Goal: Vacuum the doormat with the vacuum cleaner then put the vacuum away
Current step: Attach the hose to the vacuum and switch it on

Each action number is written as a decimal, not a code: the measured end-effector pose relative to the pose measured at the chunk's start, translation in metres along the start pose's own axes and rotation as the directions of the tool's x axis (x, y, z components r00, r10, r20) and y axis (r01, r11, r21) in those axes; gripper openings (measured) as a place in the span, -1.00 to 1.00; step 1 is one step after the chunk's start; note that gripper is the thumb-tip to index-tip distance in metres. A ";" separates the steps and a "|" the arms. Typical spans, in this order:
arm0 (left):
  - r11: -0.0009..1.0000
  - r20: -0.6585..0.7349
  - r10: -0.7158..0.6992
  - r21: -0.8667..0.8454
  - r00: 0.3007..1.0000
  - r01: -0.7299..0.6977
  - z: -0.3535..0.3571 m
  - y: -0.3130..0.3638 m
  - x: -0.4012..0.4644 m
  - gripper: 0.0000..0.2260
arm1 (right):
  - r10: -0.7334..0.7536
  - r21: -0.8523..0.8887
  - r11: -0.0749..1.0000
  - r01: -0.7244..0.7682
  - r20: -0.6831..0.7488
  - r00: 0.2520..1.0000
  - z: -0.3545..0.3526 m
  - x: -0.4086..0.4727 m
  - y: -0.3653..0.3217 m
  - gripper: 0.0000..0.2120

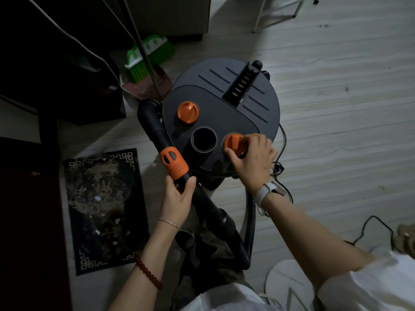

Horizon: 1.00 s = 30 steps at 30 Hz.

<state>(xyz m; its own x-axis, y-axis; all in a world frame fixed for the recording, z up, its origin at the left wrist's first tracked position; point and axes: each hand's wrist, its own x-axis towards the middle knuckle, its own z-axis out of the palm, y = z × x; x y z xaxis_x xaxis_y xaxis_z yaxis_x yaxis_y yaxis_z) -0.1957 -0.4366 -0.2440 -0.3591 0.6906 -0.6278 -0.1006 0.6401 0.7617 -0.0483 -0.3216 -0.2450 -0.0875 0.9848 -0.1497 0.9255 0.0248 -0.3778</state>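
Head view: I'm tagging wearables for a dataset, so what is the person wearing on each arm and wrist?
The left hand has a thin silver chain bracelet at the wrist and a dark red beaded bracelet further up the forearm. The right hand has a white-strapped watch at the wrist. Both forearms are bare, and loose white short sleeves begin near the elbows.

Views: one, head-worn, wide-angle.
Position: above the vacuum cleaner, close.
Facing: steeply down at the floor.
Lower frame: both forearms enter from the bottom edge.
Left of frame: doormat.
Shared area: none, single view.
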 end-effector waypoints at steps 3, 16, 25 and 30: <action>1.000 0.001 0.006 -0.006 1.000 -0.006 0.000 0.001 0.000 -0.81 | 0.018 -0.033 0.999 -0.018 -0.005 1.000 -0.001 0.003 -0.007 -0.55; 0.995 -0.012 0.049 -0.086 0.999 -0.050 -0.027 0.016 0.008 -0.73 | -0.356 0.020 0.932 0.361 0.216 0.909 -0.006 0.070 -0.090 -0.69; 0.994 0.028 0.063 -0.096 0.998 -0.061 -0.032 0.028 0.022 -0.85 | 0.030 0.077 0.997 -0.025 -0.070 0.997 -0.023 0.007 -0.014 -0.82; 0.997 0.083 0.067 -0.034 0.994 -0.064 -0.034 0.022 0.027 -0.58 | 0.184 -0.044 0.982 -0.184 -0.005 0.983 0.006 -0.020 -0.008 -0.69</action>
<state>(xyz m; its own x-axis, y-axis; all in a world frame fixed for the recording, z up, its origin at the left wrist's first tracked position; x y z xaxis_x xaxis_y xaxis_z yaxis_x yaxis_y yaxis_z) -0.2395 -0.4156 -0.2386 -0.2863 0.7575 -0.5867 -0.1088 0.5827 0.8054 -0.0559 -0.3422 -0.2448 0.0862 0.9735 -0.2119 0.9410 -0.1494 -0.3036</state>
